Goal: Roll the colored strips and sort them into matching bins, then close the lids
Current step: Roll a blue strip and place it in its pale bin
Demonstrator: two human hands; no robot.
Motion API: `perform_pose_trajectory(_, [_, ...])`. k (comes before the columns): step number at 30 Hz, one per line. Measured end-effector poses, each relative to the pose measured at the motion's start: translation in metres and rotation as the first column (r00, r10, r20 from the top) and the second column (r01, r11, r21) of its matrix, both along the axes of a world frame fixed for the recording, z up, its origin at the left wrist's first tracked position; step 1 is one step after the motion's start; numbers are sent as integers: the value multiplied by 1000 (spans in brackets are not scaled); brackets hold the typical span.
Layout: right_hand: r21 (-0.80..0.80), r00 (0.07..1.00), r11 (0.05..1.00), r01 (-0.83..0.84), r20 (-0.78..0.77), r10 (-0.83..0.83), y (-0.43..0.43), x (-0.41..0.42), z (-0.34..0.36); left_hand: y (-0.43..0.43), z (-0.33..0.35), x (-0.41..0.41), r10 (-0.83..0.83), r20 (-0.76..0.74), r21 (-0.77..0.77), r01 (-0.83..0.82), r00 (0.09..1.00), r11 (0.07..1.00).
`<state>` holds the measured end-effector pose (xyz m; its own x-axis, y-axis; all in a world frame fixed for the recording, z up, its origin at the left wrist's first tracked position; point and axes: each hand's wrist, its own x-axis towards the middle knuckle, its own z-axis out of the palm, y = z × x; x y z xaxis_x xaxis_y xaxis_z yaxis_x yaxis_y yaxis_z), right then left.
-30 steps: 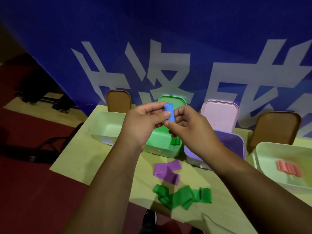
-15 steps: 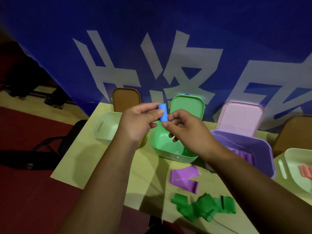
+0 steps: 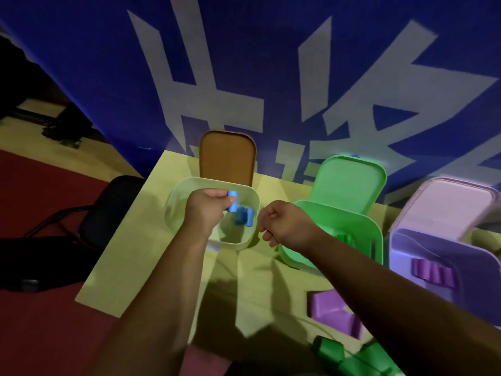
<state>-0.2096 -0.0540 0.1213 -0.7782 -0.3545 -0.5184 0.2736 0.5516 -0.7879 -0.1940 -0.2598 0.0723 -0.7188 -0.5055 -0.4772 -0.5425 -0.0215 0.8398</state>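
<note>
**Covered and cropped**

The right forearm (image 3: pixel 393 294) hides most of the inside of the green bin (image 3: pixel 339 219) and part of the purple strip (image 3: pixel 328 308). The bottom edge crops the green strips (image 3: pixel 339 356); the right edge crops the purple bin (image 3: pixel 420 245). The left hand (image 3: pixel 206 213) covers part of the roll (image 3: pixel 232 200) it pinches.

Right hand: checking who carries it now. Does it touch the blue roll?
Apart. Head view shows a clear gap between the right hand and the blue roll, pinched by the left hand.
</note>
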Motion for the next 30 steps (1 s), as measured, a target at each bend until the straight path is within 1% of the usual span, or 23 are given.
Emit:
perform_pose_trajectory(2, [54, 1000, 998, 31, 1, -31, -16, -10, -15, -12, -28, -13, -18, 56, -45, 21, 998, 999])
perform_pose_trajectory(5, [205, 997, 979, 25, -75, -10, -32, -21, -37, -19, -63, -35, -68, 126, -97, 80, 990, 992])
perform_pose_trajectory(9, [248, 995, 965, 85, -77, -68, -44, -29, -56, -23, -92, -55, -148, 291, -209, 214, 945, 954])
perform_pose_trajectory(12, [317, 996, 947, 53, -79, -30, -45, -36, -67, -25, -110, -59, -145, 349, -218, 230, 926, 949])
perform_pose_trajectory(16, [306, 996, 949, 73, -64, -56, -41, -40, -71, -23, -125, -59, -132, 437, -299, 282, 890, 912])
perform_pose_trajectory(25, [268, 1000, 963, 26, -17, -22, -31, -32, -59, -15, -130, -59, -150, 459, -347, 332, 876, 877])
perform_pose_trajectory(27, [238, 999, 970, 36, -8, -35, -26, -26, -53, -14, -124, -58, -162, 470, -358, 355, 868, 864])
perform_pose_trajectory(30, [144, 998, 987, 67, 11, -70, -12, -15, -38, -11, -103, -54, -176, 469, -370, 374, 865, 851])
